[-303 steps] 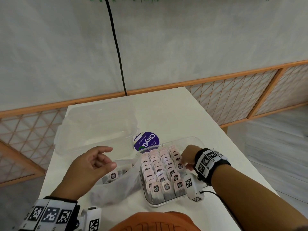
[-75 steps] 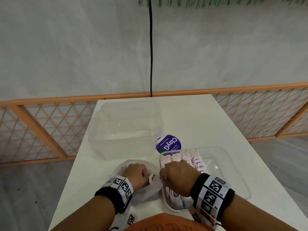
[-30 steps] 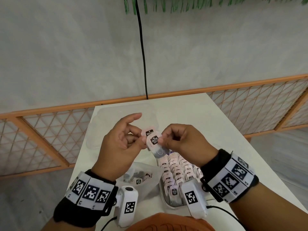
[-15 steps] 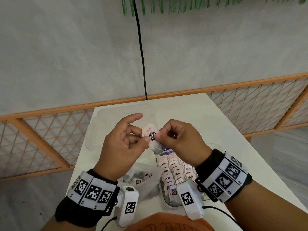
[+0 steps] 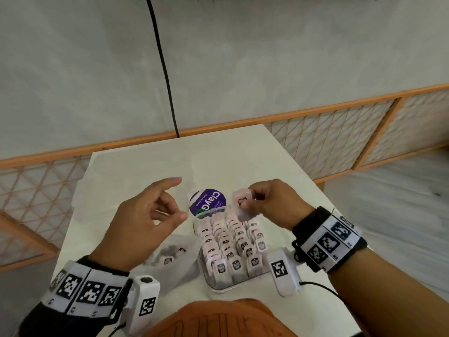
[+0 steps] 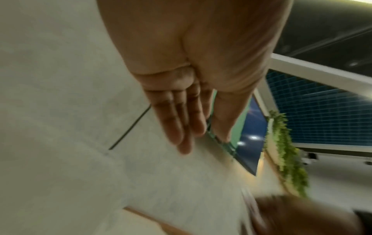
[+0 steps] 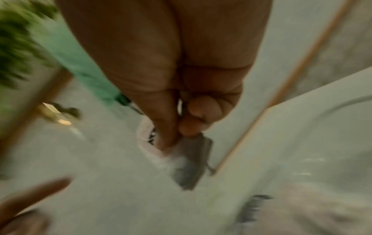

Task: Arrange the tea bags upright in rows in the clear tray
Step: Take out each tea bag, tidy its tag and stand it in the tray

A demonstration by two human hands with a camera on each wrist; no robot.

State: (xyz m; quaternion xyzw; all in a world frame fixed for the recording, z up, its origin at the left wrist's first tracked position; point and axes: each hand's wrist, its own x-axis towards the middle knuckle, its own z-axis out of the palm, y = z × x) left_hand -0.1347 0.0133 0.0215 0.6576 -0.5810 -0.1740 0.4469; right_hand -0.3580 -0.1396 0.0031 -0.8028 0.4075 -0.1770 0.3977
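Pink tea bag [image 5: 241,207] pinched between thumb and fingers of the right hand [image 5: 272,205], raised over the far end of the clear tray [image 5: 220,286], where rows of tea bags [image 5: 230,244] stand upright; the left hand [image 5: 143,222] hovers empty, fingers loosely spread, above a plastic bag [image 5: 173,261] on the white table [image 5: 218,156]

The small pale-pink paper tea bags [image 5: 230,244] look matt, and they stand in a shallow tray of clear glossy plastic [image 5: 218,285]. A thin crinkled bag of cloudy translucent plastic [image 5: 179,266] lies on the smooth white table top [image 5: 218,156], which has a faint sheen. Behind it run a rail and lattice of orange-brown wood [image 5: 315,139] and a rough, mottled grey plastered wall [image 5: 267,57].
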